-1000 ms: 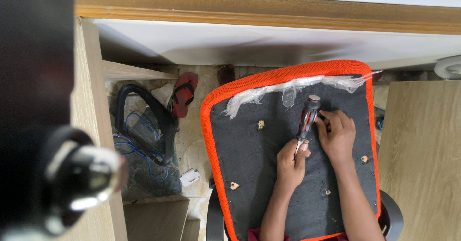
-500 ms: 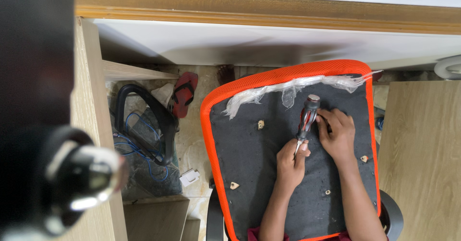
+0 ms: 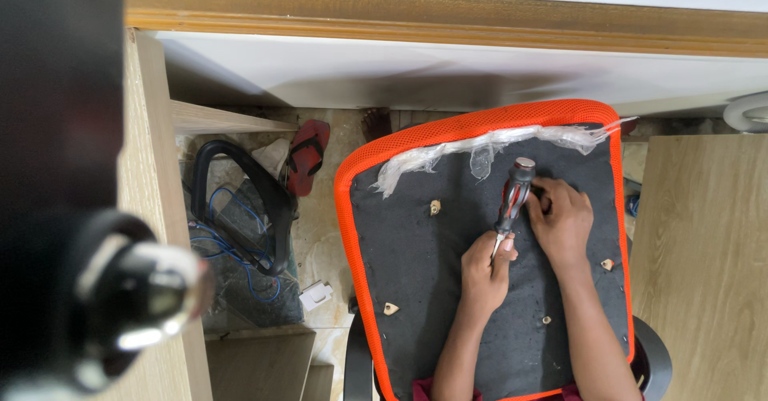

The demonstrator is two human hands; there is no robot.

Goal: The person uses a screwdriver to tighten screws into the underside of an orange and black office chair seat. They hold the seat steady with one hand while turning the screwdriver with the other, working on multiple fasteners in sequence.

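Nothing has shifted: right hand [image 3: 565, 223] grips the screwdriver [image 3: 512, 201] handle. Left hand [image 3: 485, 269] pinches its shaft on the seat base [image 3: 416, 241], below clear plastic wrap [image 3: 480, 145]

A home workspace is indicated. A marble-look floor [image 3: 324, 249] is seen strewn with a red sandal [image 3: 306, 155], blue cables [image 3: 232, 245] and a white plug [image 3: 316, 295]. Wood-grain panels [image 3: 704, 265] and a white wall [image 3: 448, 73] are noted.

L hand [image 3: 484, 269] bare | R hand [image 3: 564, 225] bare | forearms bare, no sleeves | maroon garment at waist
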